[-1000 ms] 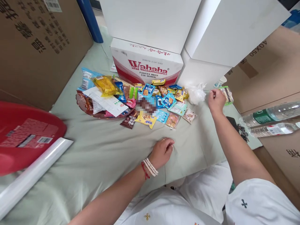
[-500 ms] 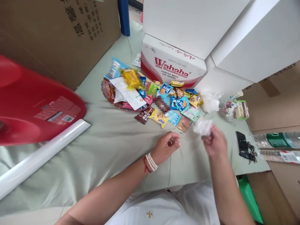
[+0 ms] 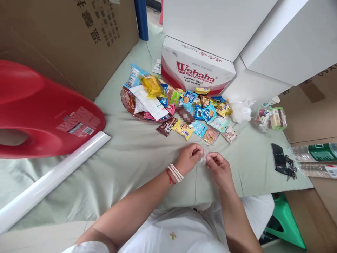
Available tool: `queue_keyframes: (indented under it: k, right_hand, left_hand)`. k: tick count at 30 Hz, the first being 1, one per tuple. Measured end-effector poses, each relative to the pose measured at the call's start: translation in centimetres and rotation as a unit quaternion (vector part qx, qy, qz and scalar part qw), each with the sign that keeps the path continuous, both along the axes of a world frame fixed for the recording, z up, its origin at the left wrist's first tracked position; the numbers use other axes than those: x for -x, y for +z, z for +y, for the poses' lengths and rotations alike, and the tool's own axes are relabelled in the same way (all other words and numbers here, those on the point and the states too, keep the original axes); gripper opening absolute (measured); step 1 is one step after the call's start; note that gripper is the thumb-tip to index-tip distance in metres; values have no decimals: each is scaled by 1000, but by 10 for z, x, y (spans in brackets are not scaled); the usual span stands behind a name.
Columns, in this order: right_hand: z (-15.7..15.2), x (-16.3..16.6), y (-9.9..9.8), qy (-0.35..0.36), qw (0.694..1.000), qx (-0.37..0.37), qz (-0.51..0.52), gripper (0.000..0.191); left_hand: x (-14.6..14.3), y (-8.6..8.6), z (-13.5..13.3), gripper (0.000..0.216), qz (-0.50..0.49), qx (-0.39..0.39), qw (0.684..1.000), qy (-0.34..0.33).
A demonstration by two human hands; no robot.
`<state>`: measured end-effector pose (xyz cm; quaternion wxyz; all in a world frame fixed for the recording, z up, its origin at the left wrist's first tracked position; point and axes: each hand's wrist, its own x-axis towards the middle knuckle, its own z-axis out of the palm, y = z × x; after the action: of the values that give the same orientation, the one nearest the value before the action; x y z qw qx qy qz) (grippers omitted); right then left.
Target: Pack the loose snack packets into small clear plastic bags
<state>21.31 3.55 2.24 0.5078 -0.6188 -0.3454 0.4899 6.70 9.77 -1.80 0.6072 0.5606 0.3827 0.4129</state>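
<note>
A small, crumpled clear plastic bag (image 3: 203,157) is stretched between my two hands, just above the cloth near me. My left hand (image 3: 189,158), with a beaded bracelet at the wrist, pinches one side of it. The fingertips of my right hand (image 3: 219,168) are closed on the other side. Beyond them lie several wrapped snacks, among them a yellow biscuit packet (image 3: 183,129), a brown cocoa packet (image 3: 166,126) and a small beige packet (image 3: 229,134). To their left, a reddish plate (image 3: 125,105) is heaped with more packets.
Behind the snacks stands a Wahaba-style white and red carton (image 3: 196,66) under white boxes. A bundle of clear plastic bags (image 3: 240,111) and a packaged cake (image 3: 278,118) lie right, near keys (image 3: 291,167) and bottles (image 3: 322,153). A red jug (image 3: 52,116) and white tube (image 3: 58,179) are left.
My right hand has moved left with the plastic bag to meet my left hand, which now grips it too. The beige packet has come into sight. The view has shifted slightly.
</note>
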Motion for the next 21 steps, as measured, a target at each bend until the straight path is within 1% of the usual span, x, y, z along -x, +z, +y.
queue_keyframes:
  k: [2,5,7,9,10,11,13,15,17,18,19,20,21]
  right_hand:
    - [-3,-4,-3,-16,1000,9,8,34]
    - [-4,-4,-2,-53,996,6,68,34]
    - [-3,-1,1,-56,992,9,110,34]
    - [-3,-1,5,-48,989,17,142,34]
    - [-3,-2,7,-44,987,20,155,34]
    - [-4,-5,8,-41,985,23,167,34]
    - [-7,-16,11,-40,981,26,186,33]
    - [-13,-30,13,-45,980,27,194,31]
    - [-19,-42,13,-54,979,24,195,31]
    - [-23,-46,13,-59,979,22,196,31]
    - [-25,-48,13,-64,978,19,198,31]
    - [-28,-49,13,-68,977,18,201,31]
    - [-29,-50,12,-71,976,15,206,31]
  left_hand:
    - [0,0,1,13,-12,16,1000,5]
    - [1,4,-2,18,-29,30,999,-9]
    - [1,8,-4,24,-15,4,999,-38]
    - [1,10,-4,19,1,-23,998,-58]
    - [1,10,-3,16,-2,-22,998,-55]
    - [2,10,-1,16,-16,-5,999,-46]
    - [4,7,6,25,-73,65,995,-8]
    - [8,4,15,35,-136,148,979,25]
    - [11,2,23,40,-180,207,961,44]
    - [13,1,25,40,-191,219,955,57]
    - [14,2,26,40,-192,215,955,74]
    - [15,3,25,38,-180,190,960,95]
    - [15,6,23,36,-155,145,971,112]
